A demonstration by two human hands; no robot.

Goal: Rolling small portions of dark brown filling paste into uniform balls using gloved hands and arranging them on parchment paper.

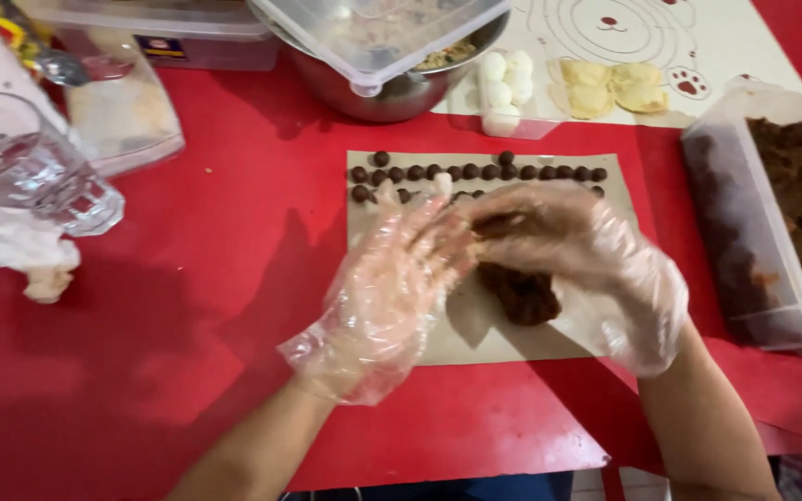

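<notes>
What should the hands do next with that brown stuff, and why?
Probably roll the bit between the left hand and right hand until it is round, then set it beside the small dark balls lined up on the brown paper. Both gloved hands are pressed together, a brown lump lies below them, and the second row looks unfinished.

Hands (475, 250) perhaps hide a ball.
</notes>
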